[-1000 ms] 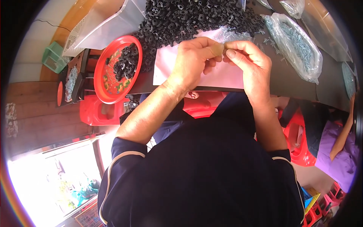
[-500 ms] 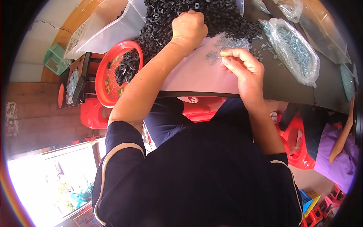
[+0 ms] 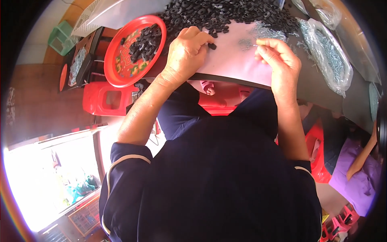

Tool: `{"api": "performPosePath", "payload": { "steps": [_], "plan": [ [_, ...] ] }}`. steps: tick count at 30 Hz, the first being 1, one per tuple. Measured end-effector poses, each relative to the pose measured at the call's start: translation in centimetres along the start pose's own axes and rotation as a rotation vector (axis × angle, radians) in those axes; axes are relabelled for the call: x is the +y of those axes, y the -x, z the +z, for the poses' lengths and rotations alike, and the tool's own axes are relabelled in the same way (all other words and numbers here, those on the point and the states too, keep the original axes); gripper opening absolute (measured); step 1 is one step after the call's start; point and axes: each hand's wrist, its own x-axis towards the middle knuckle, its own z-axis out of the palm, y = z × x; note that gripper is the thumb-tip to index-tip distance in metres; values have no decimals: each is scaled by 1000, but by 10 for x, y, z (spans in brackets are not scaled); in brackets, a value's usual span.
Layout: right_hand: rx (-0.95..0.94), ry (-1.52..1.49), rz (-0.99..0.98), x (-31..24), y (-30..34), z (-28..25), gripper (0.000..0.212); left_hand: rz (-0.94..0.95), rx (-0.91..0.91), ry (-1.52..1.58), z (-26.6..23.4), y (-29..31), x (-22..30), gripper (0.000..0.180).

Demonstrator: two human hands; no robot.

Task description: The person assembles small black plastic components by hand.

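Observation:
My left hand is closed, with a small black plastic piece pinched at its fingertips above the pale pink sheet. To its right, my right hand pinches a tiny metal spring between thumb and forefinger; only a bit of it shows. Just past those fingertips, a scatter of small silvery springs lies on the sheet. Along the far side of the table spreads a large heap of black plastic pieces.
A round red tray with more black pieces stands at the left. On the right lies a clear plastic bag of springs. A red stool is at the lower left. Another person in a purple top sits at the right.
My left hand has drawn back from the black heap toward me, now with a black piece at its fingertips. The right hand keeps its pinch near the springs. The whole view has shifted slightly.

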Motion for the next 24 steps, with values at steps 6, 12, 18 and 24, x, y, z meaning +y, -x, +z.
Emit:
{"api": "performPosePath", "payload": {
  "steps": [6, 12, 18, 24],
  "plan": [
    [8, 42, 17, 2, 1, 1, 14, -141, 149, -122, 5, 17, 14, 22],
    [6, 82, 0, 1, 3, 2, 14, -56, 177, -237, 23, 11, 16, 23],
    [-88, 177, -80, 3, 2, 9, 13, 123, 55, -474, 19, 15, 12, 12],
    [-149, 171, -103, -1, -8, 38, 9, 62, 151, -88, 14, 13, 11, 7]
  ]
}}
